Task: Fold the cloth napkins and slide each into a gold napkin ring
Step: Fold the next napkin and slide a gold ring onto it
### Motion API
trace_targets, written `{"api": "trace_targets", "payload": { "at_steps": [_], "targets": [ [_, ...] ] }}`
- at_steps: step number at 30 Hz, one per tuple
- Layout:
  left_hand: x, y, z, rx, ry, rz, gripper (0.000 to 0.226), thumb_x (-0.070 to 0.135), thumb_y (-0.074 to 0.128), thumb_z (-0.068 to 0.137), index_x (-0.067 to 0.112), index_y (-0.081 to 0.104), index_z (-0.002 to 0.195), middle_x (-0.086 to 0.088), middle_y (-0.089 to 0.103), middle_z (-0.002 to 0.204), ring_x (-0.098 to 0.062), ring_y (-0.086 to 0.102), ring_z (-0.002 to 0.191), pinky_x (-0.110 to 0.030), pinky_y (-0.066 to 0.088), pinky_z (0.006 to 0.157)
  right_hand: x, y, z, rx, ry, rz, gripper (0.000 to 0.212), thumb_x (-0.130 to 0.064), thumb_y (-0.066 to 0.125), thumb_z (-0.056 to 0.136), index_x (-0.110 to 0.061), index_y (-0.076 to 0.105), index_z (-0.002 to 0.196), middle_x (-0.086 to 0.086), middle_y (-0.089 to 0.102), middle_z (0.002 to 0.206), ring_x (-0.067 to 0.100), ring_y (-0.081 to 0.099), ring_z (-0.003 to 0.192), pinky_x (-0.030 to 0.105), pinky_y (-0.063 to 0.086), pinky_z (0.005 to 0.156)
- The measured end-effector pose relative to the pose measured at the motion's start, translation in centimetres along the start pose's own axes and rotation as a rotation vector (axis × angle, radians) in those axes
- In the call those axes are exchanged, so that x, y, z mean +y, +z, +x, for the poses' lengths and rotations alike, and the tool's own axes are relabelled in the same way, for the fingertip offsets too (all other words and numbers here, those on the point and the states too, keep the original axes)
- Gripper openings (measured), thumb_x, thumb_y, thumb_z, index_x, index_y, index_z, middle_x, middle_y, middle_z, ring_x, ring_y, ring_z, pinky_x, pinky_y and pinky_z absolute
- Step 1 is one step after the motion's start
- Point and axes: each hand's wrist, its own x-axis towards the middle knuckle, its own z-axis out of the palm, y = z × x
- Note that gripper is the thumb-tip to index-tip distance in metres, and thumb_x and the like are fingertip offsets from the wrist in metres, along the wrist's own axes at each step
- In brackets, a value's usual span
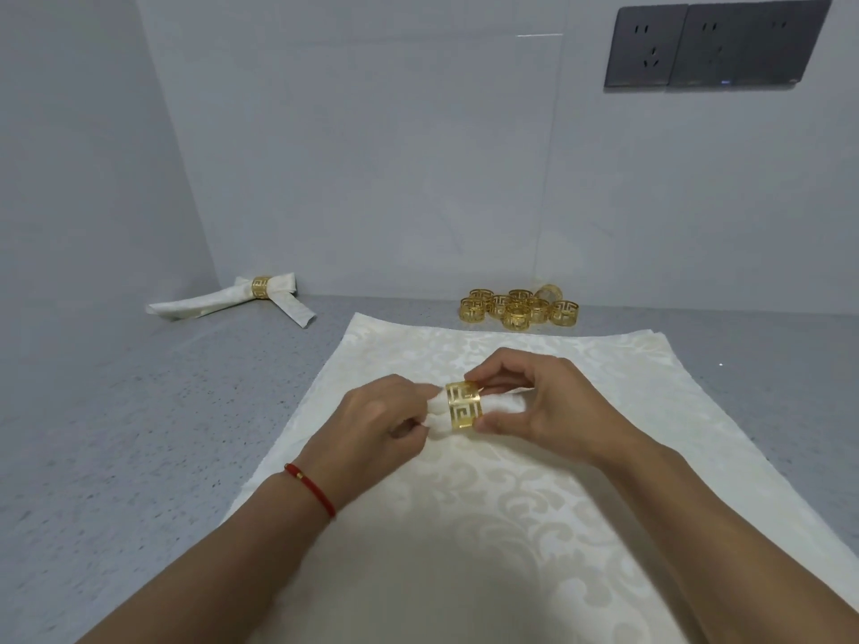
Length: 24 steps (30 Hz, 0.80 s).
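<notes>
A gold napkin ring [464, 406] with a cut-out key pattern sits around a rolled white napkin [504, 403], held above a stack of flat cream damask napkins [488, 504]. My right hand [553, 402] pinches the ring between thumb and fingers. My left hand [376, 420], red string on its wrist, grips the napkin end that sticks out of the ring's left side. A finished napkin in its ring [232, 299] lies at the back left.
Several loose gold rings [518, 308] are clustered on the grey speckled counter [116, 434] near the back wall. Dark wall sockets [716, 44] are mounted high on the right. The counter meets walls at the back and the left.
</notes>
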Motion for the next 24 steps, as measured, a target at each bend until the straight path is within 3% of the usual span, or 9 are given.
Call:
{"api": "trace_targets", "payload": {
  "at_steps": [3, 6, 9, 13, 21, 24],
  "targets": [
    [0.4, 0.1, 0.1, 0.028, -0.040, -0.013, 0.016, 0.000, 0.070, 0.075, 0.010, 0.058, 0.071, 0.007, 0.069, 0.094, -0.016, 0.062, 0.079, -0.034, 0.051, 0.065, 0.0, -0.2, -0.2, 0.025, 0.015, 0.009, 0.041, -0.012, 0.093, 0.071, -0.024, 0.072, 0.104, -0.016, 0.077, 0.103, -0.002, 0.071, 0.102, 0.023, 0.054, 0.096],
    [0.6, 0.0, 0.1, -0.003, -0.032, 0.003, 0.017, 0.000, 0.068, 0.079, 0.009, 0.057, 0.071, 0.007, 0.061, 0.107, -0.015, 0.061, 0.080, -0.033, 0.050, 0.065, -0.2, 0.3, -0.2, 0.002, -0.008, -0.064, 0.041, -0.017, 0.095, 0.070, -0.028, 0.072, 0.102, -0.017, 0.075, 0.100, -0.002, 0.070, 0.101, 0.021, 0.053, 0.089],
    [0.9, -0.2, 0.1, -0.044, -0.003, 0.057, 0.021, 0.003, 0.065, 0.085, 0.009, 0.053, 0.069, 0.007, 0.048, 0.107, -0.016, 0.054, 0.071, -0.035, 0.045, 0.059, -0.2, 0.7, -0.2, 0.001, 0.002, -0.135, 0.042, -0.024, 0.095, 0.069, -0.034, 0.071, 0.102, -0.016, 0.074, 0.099, -0.003, 0.067, 0.102, 0.027, 0.054, 0.091],
    [1.2, 0.1, 0.1, -0.046, -0.016, 0.047, 0.018, 0.005, 0.068, 0.084, 0.008, 0.057, 0.071, 0.008, 0.046, 0.102, -0.015, 0.051, 0.068, -0.035, 0.044, 0.058, -0.4, 1.6, -0.1, -0.008, -0.054, -0.204, 0.039, -0.024, 0.091, 0.071, -0.032, 0.068, 0.102, -0.017, 0.072, 0.096, -0.001, 0.065, 0.101, 0.034, 0.047, 0.101],
    [0.9, 0.2, 0.1, 0.102, -0.120, -0.049, 0.021, 0.001, 0.074, 0.074, 0.011, 0.056, 0.068, 0.010, 0.059, 0.102, -0.015, 0.057, 0.076, -0.034, 0.048, 0.064, -0.2, 2.4, 0.6, 0.054, -0.020, -0.077, 0.046, -0.035, 0.091, 0.074, -0.033, 0.066, 0.112, -0.016, 0.070, 0.105, 0.006, 0.066, 0.099, 0.023, 0.053, 0.086],
    [0.8, 0.3, 0.2, 0.127, -0.122, -0.024, 0.024, 0.002, 0.074, 0.076, 0.011, 0.054, 0.068, 0.009, 0.058, 0.107, -0.017, 0.057, 0.073, -0.036, 0.047, 0.063, -0.3, 2.5, 0.4, 0.131, 0.122, 0.052, 0.025, -0.039, 0.076, 0.090, -0.031, 0.071, 0.113, -0.013, 0.074, 0.097, 0.006, 0.069, 0.088, 0.024, 0.054, 0.082]
  ]
}}
